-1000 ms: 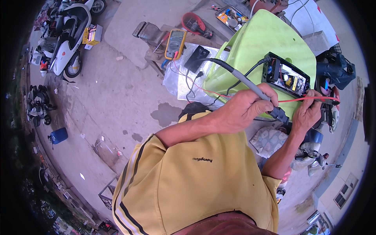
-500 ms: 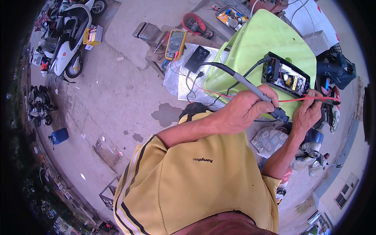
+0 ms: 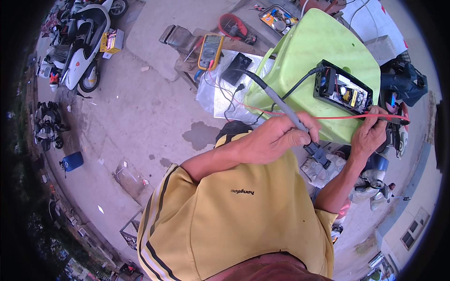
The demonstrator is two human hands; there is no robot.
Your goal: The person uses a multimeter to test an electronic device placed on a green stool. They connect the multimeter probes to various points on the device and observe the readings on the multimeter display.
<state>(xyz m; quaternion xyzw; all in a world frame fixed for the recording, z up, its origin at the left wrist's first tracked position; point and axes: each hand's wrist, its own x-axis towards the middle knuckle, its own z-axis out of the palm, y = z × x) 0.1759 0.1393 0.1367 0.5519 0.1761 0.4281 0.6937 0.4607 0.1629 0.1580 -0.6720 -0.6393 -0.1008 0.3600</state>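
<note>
My left hand [image 3: 286, 136] is closed round a grey rod-shaped handle [image 3: 283, 103]. A black cord leaves its upper end, and a dark, blocky connector-like piece [image 3: 318, 155] forms its lower end. My right hand [image 3: 369, 133] is closed, fingertips at the near right corner of an open black charger-like case [image 3: 323, 91] with electronic parts inside. A red wire [image 3: 340, 117] stretches from beside my left hand to the right fingers and beyond; the fingers appear to pinch it. The case rests on an upturned lime-green plastic stool [image 3: 309, 47].
A yellow multimeter [image 3: 211, 51] with leads lies beyond, beside a black box [image 3: 236, 69] on silvery sheeting. Farther off are a bench vise [image 3: 177, 38], a red bowl [image 3: 229, 25] and a tool tray [image 3: 276, 21]. A white scooter [image 3: 89, 42] stands at far left.
My left hand has moved left and slightly down with the grey handle, its dark end now lower left, away from my right hand. The right hand has barely moved.
</note>
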